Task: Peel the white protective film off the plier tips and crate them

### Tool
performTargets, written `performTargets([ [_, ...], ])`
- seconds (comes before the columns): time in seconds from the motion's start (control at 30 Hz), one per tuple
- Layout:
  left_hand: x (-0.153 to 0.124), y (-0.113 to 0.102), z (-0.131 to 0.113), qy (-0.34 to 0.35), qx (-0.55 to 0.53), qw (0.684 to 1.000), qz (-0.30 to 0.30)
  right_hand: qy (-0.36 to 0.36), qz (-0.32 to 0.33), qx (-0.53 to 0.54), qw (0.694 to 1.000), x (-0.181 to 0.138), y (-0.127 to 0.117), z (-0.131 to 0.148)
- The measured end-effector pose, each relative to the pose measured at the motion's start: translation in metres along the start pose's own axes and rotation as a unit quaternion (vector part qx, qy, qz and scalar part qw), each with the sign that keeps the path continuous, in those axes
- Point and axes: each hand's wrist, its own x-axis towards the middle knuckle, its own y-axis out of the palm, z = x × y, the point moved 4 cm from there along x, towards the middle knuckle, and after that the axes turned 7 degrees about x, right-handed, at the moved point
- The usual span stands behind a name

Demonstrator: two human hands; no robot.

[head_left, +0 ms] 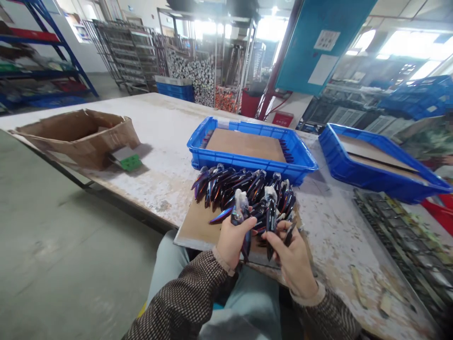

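My left hand (231, 238) is closed around dark glossy elongated pieces (241, 215) with whitish tops; how many is hard to tell. Between the thumb and fingers of my right hand (293, 259) is another dark glossy piece (271, 217), upright, its top covered in something white. A slim dark object (290, 234) also shows at the right fingers; its kind is unclear. Just beyond both hands, a pile of similar pieces (226, 182) with blue, purple and orange sheen lies on a cardboard sheet (194, 226) at the table edge.
A blue crate (247, 165) with cardboard over more dark pieces stands behind the pile. Another blue crate (382, 177) is to the right, near a rack of metal parts (406, 241). An open cardboard box (95, 148) and green block (130, 163) sit left. A person's sleeve (428, 137) shows far right.
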Motion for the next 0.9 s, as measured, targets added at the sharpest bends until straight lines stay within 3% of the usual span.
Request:
performTargets([
  [0.27,-0.022,-0.031,-0.002,-0.041,-0.041,0.998,-0.027,-0.023,-0.026,0.035,0.999,0.109,0.010,0.015],
  [0.4,-0.035,-0.036,0.001,-0.074,-0.064,0.995,-0.016,-0.034,0.003,0.001,0.999,0.118,0.009,0.014],
  [0.5,-0.041,-0.043,0.002,-0.085,-0.064,0.994,-0.004,-0.018,0.040,-0.012,0.999,0.089,0.007,0.014],
  [0.6,-0.046,-0.050,0.003,-0.082,-0.049,0.995,0.005,0.042,0.123,-0.016,0.991,0.037,0.013,0.009],
  [0.8,-0.063,-0.062,0.007,-0.085,-0.039,0.995,0.021,0.206,0.292,-0.010,0.934,-0.062,0.026,-0.019],
  [0.9,-0.074,-0.067,0.012,-0.092,-0.036,0.995,0.016,0.206,0.314,-0.027,0.926,-0.082,0.028,-0.027],
])
